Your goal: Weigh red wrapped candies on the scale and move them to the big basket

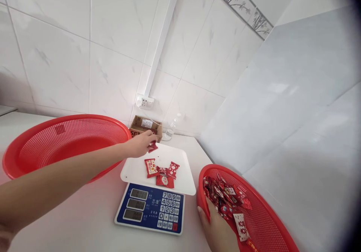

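Note:
My left hand (142,144) is closed on a small red candy packet (152,147) over the far left part of the scale's white tray (180,165). Several red wrapped candies (165,181) lie grouped on that tray. In front of it is the blue keypad panel of the digital scale (149,208), with three grey displays. At the lower right, my right hand (216,225) grips the near left rim of a red plastic basket (278,222). Inside that basket is a heap of red candy packets (225,195), along with a white-and-red packet (240,226).
A second red perforated basket (36,143) stands on the left, partly behind my left forearm. Behind the scale are an open cardboard box (138,122) and a clear plastic bottle (173,126). A wall socket (145,101) with a plug sits above them. Tiled walls border the white table.

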### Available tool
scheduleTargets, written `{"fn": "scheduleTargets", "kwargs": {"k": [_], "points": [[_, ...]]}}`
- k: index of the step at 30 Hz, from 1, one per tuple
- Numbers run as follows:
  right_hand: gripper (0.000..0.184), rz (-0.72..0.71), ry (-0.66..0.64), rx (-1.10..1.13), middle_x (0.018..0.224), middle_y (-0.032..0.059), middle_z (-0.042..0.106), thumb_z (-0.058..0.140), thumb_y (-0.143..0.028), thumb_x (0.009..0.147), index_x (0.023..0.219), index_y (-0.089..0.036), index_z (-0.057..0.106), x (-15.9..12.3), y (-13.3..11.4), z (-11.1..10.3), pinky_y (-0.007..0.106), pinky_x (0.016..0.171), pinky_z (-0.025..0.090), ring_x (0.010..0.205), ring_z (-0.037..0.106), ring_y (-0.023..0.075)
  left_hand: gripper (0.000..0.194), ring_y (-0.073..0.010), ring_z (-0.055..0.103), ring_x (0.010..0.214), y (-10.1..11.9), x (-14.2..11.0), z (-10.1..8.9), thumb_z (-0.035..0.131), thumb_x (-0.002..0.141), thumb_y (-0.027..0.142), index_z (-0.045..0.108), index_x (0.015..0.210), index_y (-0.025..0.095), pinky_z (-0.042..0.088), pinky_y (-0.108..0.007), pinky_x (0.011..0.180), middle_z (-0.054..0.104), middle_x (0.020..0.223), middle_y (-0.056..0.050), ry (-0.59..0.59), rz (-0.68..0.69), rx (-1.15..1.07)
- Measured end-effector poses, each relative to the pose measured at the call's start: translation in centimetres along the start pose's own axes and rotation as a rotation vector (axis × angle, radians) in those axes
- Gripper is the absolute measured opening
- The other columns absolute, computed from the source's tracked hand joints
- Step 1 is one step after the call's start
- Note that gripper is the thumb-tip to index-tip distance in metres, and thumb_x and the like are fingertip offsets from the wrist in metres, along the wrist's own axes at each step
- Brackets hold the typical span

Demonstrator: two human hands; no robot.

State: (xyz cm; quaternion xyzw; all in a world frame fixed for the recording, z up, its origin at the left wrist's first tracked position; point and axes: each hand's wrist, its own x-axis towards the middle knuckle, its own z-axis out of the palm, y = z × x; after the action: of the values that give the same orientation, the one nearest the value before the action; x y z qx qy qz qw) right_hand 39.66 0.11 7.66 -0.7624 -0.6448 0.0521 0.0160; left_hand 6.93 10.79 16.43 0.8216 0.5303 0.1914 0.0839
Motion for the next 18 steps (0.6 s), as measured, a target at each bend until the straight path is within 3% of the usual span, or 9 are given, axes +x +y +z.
{"fn": "scheduleTargets", "kwargs": {"k": [5, 10, 12, 14, 16, 18], "points": [[0.058, 0.001, -0.008, 0.006, 0.121, 0.0131, 0.062, 0.017, -0.044, 0.093, 0.141, -0.017, 0.034, 0.0, 0.0, -0.1, 0.039, 0.078, 0.049, 0.101, 0.063, 0.0282, 0.012, -0.0122, 0.052, 0.073, -4.3, -4.9, -3.2, 0.048, 0.086, 0.025, 0.054, 0.093, 0.017, 0.044, -0.027, 0.06, 0.056, 0.102, -0.005, 0.038, -0.187, 0.119], [0.057, 0.002, -0.01, 0.011, 0.116, 0.0127, 0.065, 0.017, -0.043, 0.093, 0.141, -0.018, 0.034, 0.0, 0.1, 0.0, 0.037, 0.076, 0.049, 0.096, 0.065, 0.0271, 0.016, -0.018, 0.055, 0.062, -8.4, -8.2, -3.8, 0.044, 0.081, 0.03, 0.056, 0.082, 0.019, 0.039, -0.03, 0.048, 0.06, 0.093, -0.01, 0.043, -0.339, 0.218], [0.057, -0.015, 0.008, 0.001, 0.114, 0.013, 0.066, 0.016, -0.044, 0.093, 0.141, -0.018, 0.034, 0.0, 0.2, 0.3, 0.038, 0.075, 0.049, 0.094, 0.066, 0.0274, 0.024, -0.027, 0.061, 0.077, -9.0, -8.6, -3.5, 0.048, 0.078, 0.039, 0.06, 0.09, 0.021, 0.046, -0.037, 0.057, 0.061, 0.102, -0.014, 0.027, -0.334, 0.219], [0.058, -0.03, 0.031, -0.018, 0.113, 0.0133, 0.066, 0.015, -0.044, 0.093, 0.14, -0.017, 0.035, 0.1, 0.4, 0.6, 0.037, 0.072, 0.05, 0.091, 0.067, 0.0274, 0.04, -0.0352, 0.057, 0.103, -8.8, -8.5, -2.9, 0.052, 0.075, 0.046, 0.059, 0.107, 0.023, 0.048, -0.046, 0.078, 0.058, 0.12, -0.015, 0.005, -0.296, 0.201], [0.058, -0.03, 0.04, -0.029, 0.115, 0.0132, 0.065, 0.016, -0.044, 0.093, 0.141, -0.018, 0.034, 0.1, 0.4, 0.7, 0.037, 0.072, 0.05, 0.091, 0.067, 0.0268, 0.054, -0.037, 0.045, 0.122, -7.7, -8.1, -2.2, 0.052, 0.077, 0.049, 0.05, 0.124, 0.025, 0.039, -0.054, 0.097, 0.048, 0.136, -0.013, -0.019, -0.241, 0.17], [0.058, -0.02, 0.034, -0.031, 0.117, 0.0131, 0.064, 0.016, -0.044, 0.093, 0.141, -0.018, 0.034, 0.1, 0.3, 0.6, 0.037, 0.073, 0.05, 0.091, 0.067, 0.0265, 0.054, -0.033, 0.038, 0.13, -6.0, -7.3, -1.3, 0.048, 0.081, 0.046, 0.046, 0.13, 0.024, 0.032, -0.053, 0.105, 0.043, 0.142, -0.011, -0.06, -0.162, 0.127]]}}
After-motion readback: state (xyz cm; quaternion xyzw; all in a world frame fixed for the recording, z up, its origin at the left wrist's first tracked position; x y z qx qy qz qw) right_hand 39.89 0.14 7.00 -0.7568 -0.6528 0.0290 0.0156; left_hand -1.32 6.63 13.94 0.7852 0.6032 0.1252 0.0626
